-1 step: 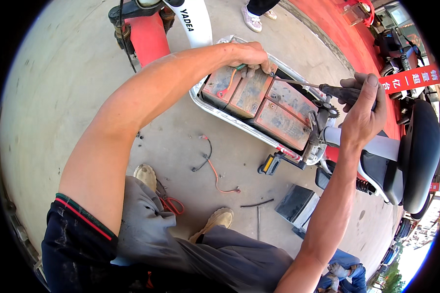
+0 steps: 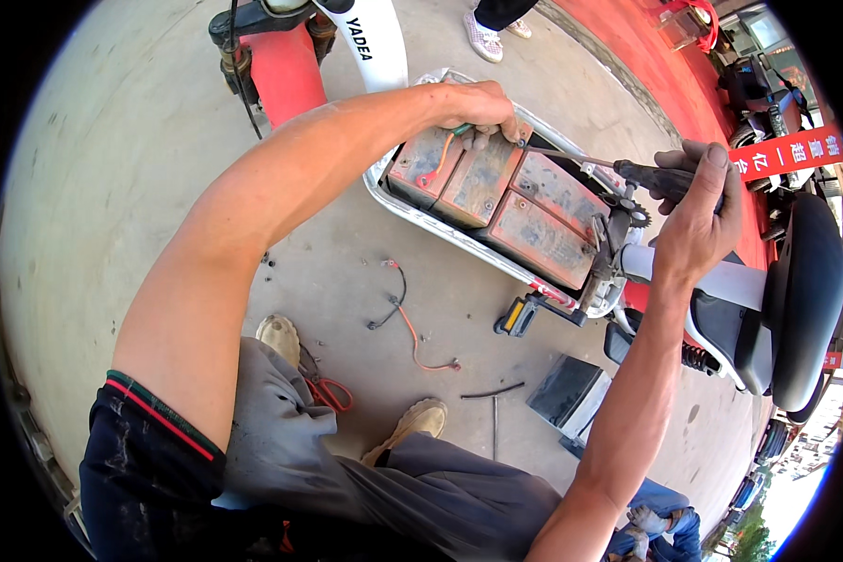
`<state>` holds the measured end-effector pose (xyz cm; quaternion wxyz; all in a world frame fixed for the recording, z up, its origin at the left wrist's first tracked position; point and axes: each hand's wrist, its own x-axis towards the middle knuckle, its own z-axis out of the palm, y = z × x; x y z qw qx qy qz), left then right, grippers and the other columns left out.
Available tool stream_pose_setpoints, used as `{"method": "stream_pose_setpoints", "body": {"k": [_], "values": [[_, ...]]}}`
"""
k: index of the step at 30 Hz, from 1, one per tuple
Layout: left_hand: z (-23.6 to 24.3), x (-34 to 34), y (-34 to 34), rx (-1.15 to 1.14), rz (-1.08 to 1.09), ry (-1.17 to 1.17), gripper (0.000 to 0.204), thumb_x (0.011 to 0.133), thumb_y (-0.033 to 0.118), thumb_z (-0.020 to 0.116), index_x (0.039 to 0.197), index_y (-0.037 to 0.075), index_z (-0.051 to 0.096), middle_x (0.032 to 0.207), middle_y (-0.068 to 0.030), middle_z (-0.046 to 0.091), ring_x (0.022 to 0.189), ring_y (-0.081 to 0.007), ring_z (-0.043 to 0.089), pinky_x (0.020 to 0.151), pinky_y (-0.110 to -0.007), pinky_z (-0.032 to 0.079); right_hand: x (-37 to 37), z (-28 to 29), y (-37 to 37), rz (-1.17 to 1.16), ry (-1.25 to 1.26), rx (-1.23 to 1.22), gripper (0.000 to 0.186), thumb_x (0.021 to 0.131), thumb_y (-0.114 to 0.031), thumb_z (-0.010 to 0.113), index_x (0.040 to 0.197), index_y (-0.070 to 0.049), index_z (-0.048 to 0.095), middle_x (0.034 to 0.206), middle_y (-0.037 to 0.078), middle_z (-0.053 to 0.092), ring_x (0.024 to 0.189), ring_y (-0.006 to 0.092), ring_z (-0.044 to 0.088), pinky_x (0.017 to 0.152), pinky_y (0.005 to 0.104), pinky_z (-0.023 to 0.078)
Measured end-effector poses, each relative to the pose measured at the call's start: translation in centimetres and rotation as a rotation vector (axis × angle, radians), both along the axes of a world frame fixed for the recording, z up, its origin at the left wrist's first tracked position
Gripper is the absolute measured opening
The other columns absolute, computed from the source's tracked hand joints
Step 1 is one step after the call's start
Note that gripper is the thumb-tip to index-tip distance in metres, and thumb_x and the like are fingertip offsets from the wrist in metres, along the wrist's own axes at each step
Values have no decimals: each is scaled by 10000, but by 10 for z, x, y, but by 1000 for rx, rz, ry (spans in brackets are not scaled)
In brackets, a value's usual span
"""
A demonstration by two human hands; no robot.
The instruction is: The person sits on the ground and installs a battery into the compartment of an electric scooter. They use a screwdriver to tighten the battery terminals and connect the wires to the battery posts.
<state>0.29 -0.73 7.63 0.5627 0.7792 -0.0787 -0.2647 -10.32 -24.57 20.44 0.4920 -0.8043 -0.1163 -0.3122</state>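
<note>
My right hand (image 2: 698, 192) grips the dark handle of a screwdriver (image 2: 571, 157). Its thin shaft points left, with the tip at a small bolt (image 2: 522, 142) on a battery's edge. Over the batteries, my left hand (image 2: 482, 108) has its fingers bent and closed, fingertips beside that bolt; what they pinch is hidden. An orange wire (image 2: 443, 155) with a green part runs from under these fingers to a terminal on the left battery (image 2: 420, 178). Several dusty, red-edged batteries (image 2: 543, 239) sit side by side in the white-rimmed compartment (image 2: 440, 236) of an electric two-wheeler.
Loose on the concrete lie a black-and-orange cable (image 2: 405, 314), red-handled scissors or pliers (image 2: 331, 393) and a dark T-shaped rod (image 2: 495, 412). A dark box (image 2: 567, 393) stands near the pedal (image 2: 515, 317). Another person's feet (image 2: 484, 39) are beyond; gloved hands (image 2: 646, 520) show at lower right.
The screwdriver has shifted slightly left, its tip now meeting the bolt by my left fingertips. My left hand has stayed in place.
</note>
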Motion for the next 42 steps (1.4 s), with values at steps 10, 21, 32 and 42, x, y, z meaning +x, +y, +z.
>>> {"method": "stream_pose_setpoints", "body": {"k": [10, 21, 32, 42], "values": [[2, -1, 0, 21, 2, -4, 257, 936, 173, 695, 1013, -66, 752, 618, -136, 617, 515, -242, 628, 496, -375, 470, 6, -9, 5, 35, -26, -5, 422, 1106, -379, 616, 967, 11, 697, 805, 78, 738, 690, 85, 626, 640, 247, 468], [5, -2, 0, 10, -6, 21, 252, 946, 174, 690, 1040, -52, 745, 641, -102, 585, 566, -240, 661, 495, -372, 492, 6, -11, 9, 81, -45, -33, 378, 1096, -349, 640, 983, 7, 702, 815, 73, 741, 704, 81, 634, 660, 245, 491], [0, 0, 0, -34, 10, 33, 238, 953, 152, 691, 823, -46, 696, 576, -64, 534, 541, -239, 681, 427, -355, 466, -15, 15, 38, 284, -53, -503, 202, 967, -112, 781, 1138, -38, 704, 965, 87, 739, 823, 160, 707, 750, 302, 572], [-1, 3, -4, -20, -6, 19, 247, 970, 147, 677, 784, -16, 690, 662, -88, 627, 596, -232, 703, 489, -345, 519, -18, 18, 41, 268, 15, -589, 491, 898, 30, 754, 1347, -126, 629, 1068, 101, 732, 930, 220, 735, 837, 341, 583]]}}
